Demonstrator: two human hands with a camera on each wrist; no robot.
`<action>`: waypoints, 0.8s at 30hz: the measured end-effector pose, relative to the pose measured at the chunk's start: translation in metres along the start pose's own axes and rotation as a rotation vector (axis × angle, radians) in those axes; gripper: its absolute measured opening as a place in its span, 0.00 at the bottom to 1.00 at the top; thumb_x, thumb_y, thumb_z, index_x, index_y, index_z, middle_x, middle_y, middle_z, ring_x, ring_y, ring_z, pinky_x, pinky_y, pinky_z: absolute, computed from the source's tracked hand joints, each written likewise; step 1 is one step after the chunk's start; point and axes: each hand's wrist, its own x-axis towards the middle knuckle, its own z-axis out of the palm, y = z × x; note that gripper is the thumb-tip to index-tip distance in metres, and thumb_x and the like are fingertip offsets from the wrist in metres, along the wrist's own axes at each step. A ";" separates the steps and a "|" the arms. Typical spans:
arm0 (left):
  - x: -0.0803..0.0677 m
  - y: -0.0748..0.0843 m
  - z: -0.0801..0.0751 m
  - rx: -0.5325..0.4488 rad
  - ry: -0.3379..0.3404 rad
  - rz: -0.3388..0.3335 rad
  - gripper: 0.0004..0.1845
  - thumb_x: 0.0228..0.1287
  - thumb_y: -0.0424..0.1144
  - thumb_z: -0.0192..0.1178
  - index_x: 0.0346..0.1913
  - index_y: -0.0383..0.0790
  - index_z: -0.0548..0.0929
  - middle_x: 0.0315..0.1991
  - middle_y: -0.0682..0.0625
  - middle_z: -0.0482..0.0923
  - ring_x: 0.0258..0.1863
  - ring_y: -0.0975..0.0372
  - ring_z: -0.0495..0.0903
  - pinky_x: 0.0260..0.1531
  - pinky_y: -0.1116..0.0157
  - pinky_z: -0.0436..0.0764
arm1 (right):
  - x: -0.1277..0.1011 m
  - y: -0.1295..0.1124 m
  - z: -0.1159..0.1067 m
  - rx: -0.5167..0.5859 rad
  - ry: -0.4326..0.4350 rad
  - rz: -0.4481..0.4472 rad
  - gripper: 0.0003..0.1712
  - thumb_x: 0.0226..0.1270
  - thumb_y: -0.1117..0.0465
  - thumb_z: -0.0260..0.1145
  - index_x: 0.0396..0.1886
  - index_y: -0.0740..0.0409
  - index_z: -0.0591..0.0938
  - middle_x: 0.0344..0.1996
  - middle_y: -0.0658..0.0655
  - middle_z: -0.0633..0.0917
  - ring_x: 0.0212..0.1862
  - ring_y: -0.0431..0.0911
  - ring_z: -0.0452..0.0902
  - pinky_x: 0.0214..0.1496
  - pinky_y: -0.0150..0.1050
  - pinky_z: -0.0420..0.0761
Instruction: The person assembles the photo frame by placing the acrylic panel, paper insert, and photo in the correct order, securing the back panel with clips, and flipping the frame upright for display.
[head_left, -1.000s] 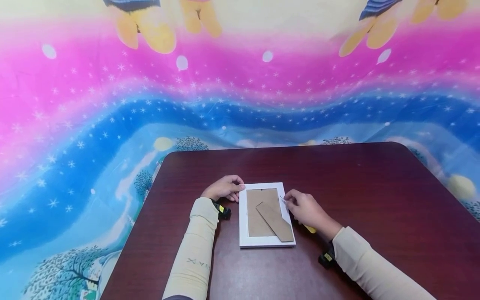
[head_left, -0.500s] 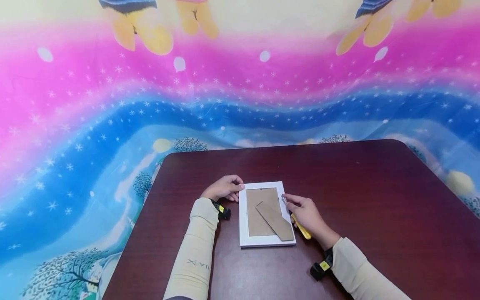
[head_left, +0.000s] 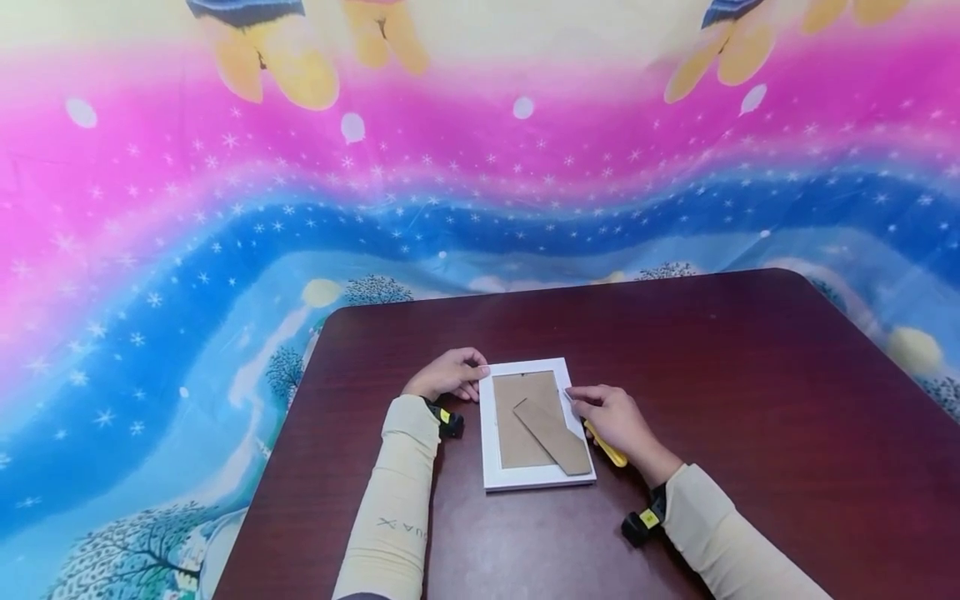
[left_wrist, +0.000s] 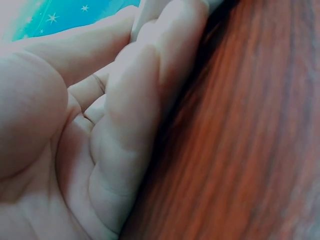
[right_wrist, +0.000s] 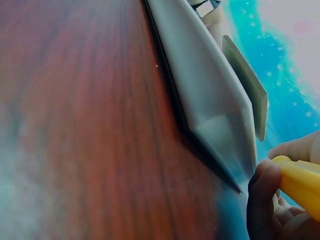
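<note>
A white picture frame [head_left: 489,433] lies on the table with its brown backing board [head_left: 517,450] facing up. The board's stand leg [head_left: 551,437] slants across it toward the lower right corner. My left hand [head_left: 448,377] pinches the frame's upper left corner, thumb on top and fingers at the side. In my right hand [head_left: 617,421] is a yellow-handled tool [head_left: 606,443], gripped with its slim metal tip at the frame's right edge, near the backing. Fingers hide part of the tool, so its kind is unclear. The right wrist view shows the yellow handle [right_wrist: 300,185] close up.
A dark red-brown wooden table [head_left: 390,350] with rounded far corners carries everything. Behind it hangs a colourful printed cloth [head_left: 480,167]. Black wrist cameras [head_left: 640,527] sit low over the tabletop under both wrists.
My right hand has turned at the frame's edge, its wrist swinging left, and more of the yellow handle shows. The frame looks slightly tilted compared with before. My left hand keeps its corner.
</note>
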 end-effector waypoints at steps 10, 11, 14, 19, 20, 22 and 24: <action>0.004 0.000 -0.003 -0.001 0.000 0.005 0.12 0.69 0.41 0.61 0.48 0.36 0.77 0.27 0.40 0.79 0.21 0.54 0.83 0.20 0.64 0.82 | 0.004 -0.001 0.001 -0.061 -0.023 -0.005 0.17 0.67 0.63 0.62 0.55 0.57 0.84 0.41 0.62 0.80 0.17 0.48 0.76 0.20 0.43 0.79; 0.004 0.000 -0.003 -0.002 -0.002 0.004 0.12 0.69 0.41 0.61 0.48 0.36 0.76 0.27 0.40 0.79 0.21 0.54 0.83 0.20 0.64 0.82 | 0.005 -0.001 0.001 -0.063 -0.025 -0.006 0.17 0.67 0.63 0.62 0.55 0.57 0.84 0.41 0.62 0.80 0.17 0.48 0.76 0.20 0.43 0.79; 0.003 0.000 -0.003 0.002 -0.004 0.003 0.13 0.69 0.41 0.62 0.48 0.36 0.76 0.27 0.40 0.79 0.21 0.54 0.83 0.21 0.64 0.82 | 0.006 -0.002 0.002 -0.068 -0.034 -0.017 0.17 0.67 0.63 0.63 0.54 0.58 0.84 0.39 0.61 0.80 0.16 0.48 0.76 0.20 0.43 0.79; 0.001 -0.002 -0.003 0.008 -0.002 0.010 0.13 0.68 0.41 0.62 0.48 0.36 0.76 0.28 0.41 0.79 0.21 0.55 0.83 0.21 0.64 0.82 | 0.008 -0.001 0.001 -0.077 -0.052 -0.030 0.17 0.67 0.63 0.63 0.54 0.58 0.84 0.30 0.59 0.81 0.16 0.48 0.75 0.19 0.42 0.78; 0.001 -0.002 -0.003 0.008 -0.001 0.011 0.13 0.68 0.40 0.62 0.48 0.36 0.76 0.27 0.41 0.79 0.21 0.55 0.83 0.21 0.64 0.82 | 0.008 -0.001 0.001 -0.083 -0.055 -0.032 0.17 0.67 0.62 0.63 0.54 0.58 0.84 0.29 0.59 0.81 0.16 0.47 0.75 0.19 0.41 0.78; 0.001 -0.002 -0.002 0.008 -0.002 0.012 0.13 0.68 0.40 0.62 0.48 0.36 0.76 0.27 0.41 0.79 0.21 0.55 0.83 0.21 0.64 0.82 | 0.008 -0.001 0.001 -0.091 -0.055 -0.035 0.17 0.67 0.62 0.64 0.54 0.58 0.84 0.32 0.59 0.81 0.17 0.47 0.76 0.20 0.41 0.78; 0.001 -0.002 -0.002 0.011 0.002 0.012 0.13 0.68 0.40 0.62 0.48 0.36 0.76 0.27 0.41 0.79 0.21 0.55 0.83 0.21 0.64 0.82 | 0.008 -0.001 0.001 -0.113 -0.055 -0.052 0.17 0.67 0.62 0.64 0.54 0.58 0.84 0.37 0.60 0.82 0.17 0.47 0.76 0.22 0.41 0.79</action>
